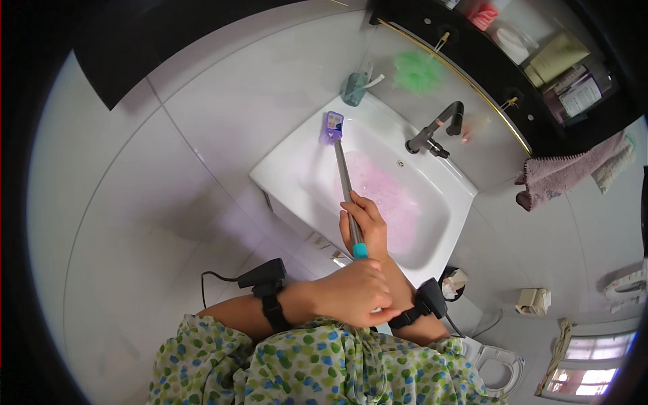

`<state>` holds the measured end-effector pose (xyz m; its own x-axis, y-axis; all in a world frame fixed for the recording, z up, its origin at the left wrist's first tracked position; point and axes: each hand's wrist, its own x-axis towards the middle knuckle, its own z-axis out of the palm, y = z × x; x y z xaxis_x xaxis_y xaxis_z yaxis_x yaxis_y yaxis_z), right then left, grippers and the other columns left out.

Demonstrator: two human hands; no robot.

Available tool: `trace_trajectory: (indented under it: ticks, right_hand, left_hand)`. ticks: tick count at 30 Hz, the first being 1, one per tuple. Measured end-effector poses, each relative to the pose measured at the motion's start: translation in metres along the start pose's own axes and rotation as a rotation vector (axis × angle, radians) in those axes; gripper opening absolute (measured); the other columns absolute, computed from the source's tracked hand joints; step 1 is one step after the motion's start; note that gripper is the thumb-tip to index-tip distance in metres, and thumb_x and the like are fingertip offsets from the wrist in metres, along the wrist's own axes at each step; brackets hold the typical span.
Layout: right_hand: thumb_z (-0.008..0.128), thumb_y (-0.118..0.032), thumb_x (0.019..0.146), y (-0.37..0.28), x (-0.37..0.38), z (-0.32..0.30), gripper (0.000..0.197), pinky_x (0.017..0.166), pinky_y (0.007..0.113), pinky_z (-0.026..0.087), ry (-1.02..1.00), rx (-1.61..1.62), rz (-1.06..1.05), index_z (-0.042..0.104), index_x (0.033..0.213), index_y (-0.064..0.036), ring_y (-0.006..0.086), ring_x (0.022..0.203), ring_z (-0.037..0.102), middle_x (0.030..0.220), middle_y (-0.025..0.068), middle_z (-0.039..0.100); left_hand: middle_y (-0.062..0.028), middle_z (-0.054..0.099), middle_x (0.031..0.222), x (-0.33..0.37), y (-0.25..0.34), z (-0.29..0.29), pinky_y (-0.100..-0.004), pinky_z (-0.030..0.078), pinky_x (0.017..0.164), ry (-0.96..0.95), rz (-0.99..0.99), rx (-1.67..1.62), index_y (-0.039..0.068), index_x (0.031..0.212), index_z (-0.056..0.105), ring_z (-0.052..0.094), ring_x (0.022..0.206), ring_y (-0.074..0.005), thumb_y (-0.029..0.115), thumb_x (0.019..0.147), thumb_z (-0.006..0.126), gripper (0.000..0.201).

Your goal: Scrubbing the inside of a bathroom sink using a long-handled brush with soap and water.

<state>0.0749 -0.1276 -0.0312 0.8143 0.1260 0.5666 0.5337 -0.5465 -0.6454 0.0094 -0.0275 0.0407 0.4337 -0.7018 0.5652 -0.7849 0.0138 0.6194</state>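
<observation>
Both my hands are closed on a long-handled cleaning tool with a grey metal pole [344,172], a teal band and a purple head [334,126]. My right hand [370,226] wraps the pole above the teal band. Lower down, my left hand [354,291] is a fist round the handle's end, its thumb pointing right. The purple head is over the far left corner of the white washbasin [280,165]; whether it touches the rim is hard to tell. Pinkish suds or liquid [388,202] lie in the bowl. The underside of the head is mostly hidden.
A dark tap [432,131] rises from the basin's back edge, with a bluish cup [354,90] at the far corner. A green bath puff [417,71] hangs behind. A dark shelf [466,74] with toiletries, a pinkish towel [567,172], a bin [452,282] and a toilet [498,368] are to the right.
</observation>
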Motion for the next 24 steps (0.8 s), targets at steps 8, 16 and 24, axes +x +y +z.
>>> trace_trajectory:
  ticks: [8,16,24]
  right_hand:
    - [0.073,-0.007,0.079,-0.036,0.015,0.002,0.025,0.071,0.034,0.055,-0.148,0.172,-0.061,0.068,0.103,-0.0072,0.0269,0.083,0.061,0.111,0.0151,0.057]
    - [0.067,-0.011,0.084,-0.030,0.027,0.046,0.021,0.110,0.053,0.031,-0.367,0.199,-0.215,0.063,0.104,-0.0066,0.0371,0.125,0.046,0.122,0.0140,0.056]
    - [0.068,-0.002,0.066,-0.070,-0.016,0.049,0.025,0.096,0.047,0.041,-0.253,0.265,-0.203,0.056,0.087,-0.0083,0.0354,0.110,0.051,0.098,0.0119,0.057]
  left_hand:
    - [-0.0023,0.043,0.050,0.000,0.045,-0.039,-0.0339,0.038,0.056,0.056,0.004,0.008,0.010,0.052,0.046,0.047,0.050,-0.0216,0.028,0.082,0.071,0.043]
    - [-0.0053,0.036,0.049,-0.025,0.107,-0.061,-0.0369,0.037,0.053,-0.071,-0.088,-0.068,0.008,0.052,0.045,0.042,0.046,-0.0266,0.028,0.085,0.067,0.045]
    - [-0.0039,0.050,0.055,-0.038,0.145,-0.097,-0.0317,0.042,0.044,-0.158,0.021,-0.251,0.005,0.055,0.054,0.050,0.044,-0.0204,0.026,0.087,0.063,0.039]
